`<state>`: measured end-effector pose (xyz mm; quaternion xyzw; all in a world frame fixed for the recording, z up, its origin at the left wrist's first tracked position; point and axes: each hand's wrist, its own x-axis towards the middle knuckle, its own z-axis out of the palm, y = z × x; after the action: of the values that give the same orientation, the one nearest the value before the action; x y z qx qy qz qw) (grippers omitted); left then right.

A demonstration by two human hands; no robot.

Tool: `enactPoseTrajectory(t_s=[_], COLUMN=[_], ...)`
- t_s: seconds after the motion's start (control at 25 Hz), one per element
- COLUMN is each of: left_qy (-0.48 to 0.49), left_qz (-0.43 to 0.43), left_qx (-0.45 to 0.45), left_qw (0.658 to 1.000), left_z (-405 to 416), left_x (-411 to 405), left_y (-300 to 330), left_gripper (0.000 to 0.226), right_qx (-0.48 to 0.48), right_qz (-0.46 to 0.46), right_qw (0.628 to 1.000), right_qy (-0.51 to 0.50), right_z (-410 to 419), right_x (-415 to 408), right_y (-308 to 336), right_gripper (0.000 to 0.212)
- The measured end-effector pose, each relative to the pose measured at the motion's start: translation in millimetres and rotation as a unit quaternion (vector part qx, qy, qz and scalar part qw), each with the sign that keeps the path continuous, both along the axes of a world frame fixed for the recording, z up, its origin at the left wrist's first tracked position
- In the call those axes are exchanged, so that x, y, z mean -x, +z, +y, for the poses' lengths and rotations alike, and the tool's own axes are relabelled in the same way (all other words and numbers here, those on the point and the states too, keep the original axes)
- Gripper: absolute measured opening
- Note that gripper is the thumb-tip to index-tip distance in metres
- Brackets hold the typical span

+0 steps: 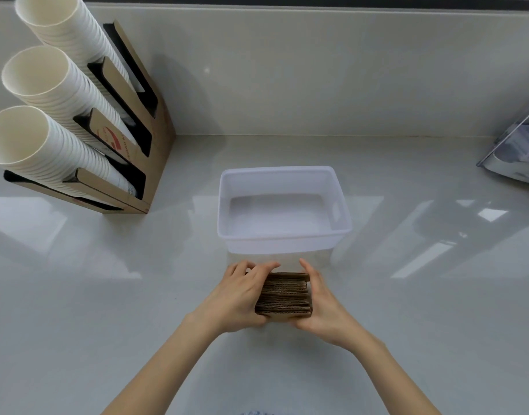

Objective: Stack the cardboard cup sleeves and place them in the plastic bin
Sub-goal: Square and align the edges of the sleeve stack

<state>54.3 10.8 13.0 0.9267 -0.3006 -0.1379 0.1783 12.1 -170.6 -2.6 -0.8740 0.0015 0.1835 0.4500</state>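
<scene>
One head-worn wide-angle view looks forward and steeply down, close over the countertop point(407, 339) toward the back wall.

Left hand point(239, 298) and right hand point(323, 307) clamp a stack of brown corrugated cardboard cup sleeves point(284, 296) from both sides, just in front of the translucent white rectangular plastic bin point(342, 223).

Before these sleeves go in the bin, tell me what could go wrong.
1. The stack of sleeves is only squeezed from the sides between the left hand and the right hand; the middle ones may slip out when lifted.
2. The bin looks light and sits just beyond the hands; bumping its near wall could push it away.
</scene>
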Motion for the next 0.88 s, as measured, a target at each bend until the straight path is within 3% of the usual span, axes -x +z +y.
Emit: enactPoseTrajectory(t_s=[0.28,0.4,0.56,0.88], left_qy=[0.03,0.088,0.18,0.181], left_qz=[0.026,0.087,0.203,0.165], left_qx=[0.022,0.087,0.179,0.164], left_qw=[0.999,0.988,0.946,0.955], left_z=[13.9,23.8,30.4,16.2], left_x=[6.3,7.0,14.6,15.6], left_y=[-15.5,-17.1,-20.9,-34.8], left_gripper=[0.096,0.115,0.126,0.115], right_qx=[0.001,-0.012,-0.016,-0.028], right_qz=[-0.011,0.003,0.01,0.035], right_qw=[1.0,1.0,1.0,0.999], right_qy=[0.005,-0.01,-0.009,-0.016], right_z=[6.3,5.0,4.5,4.6], right_x=[-2.8,-1.1,0.8,2.6], right_y=[-8.7,-11.2,-11.0,-13.2], right_gripper=[0.095,0.094,0.091,0.093])
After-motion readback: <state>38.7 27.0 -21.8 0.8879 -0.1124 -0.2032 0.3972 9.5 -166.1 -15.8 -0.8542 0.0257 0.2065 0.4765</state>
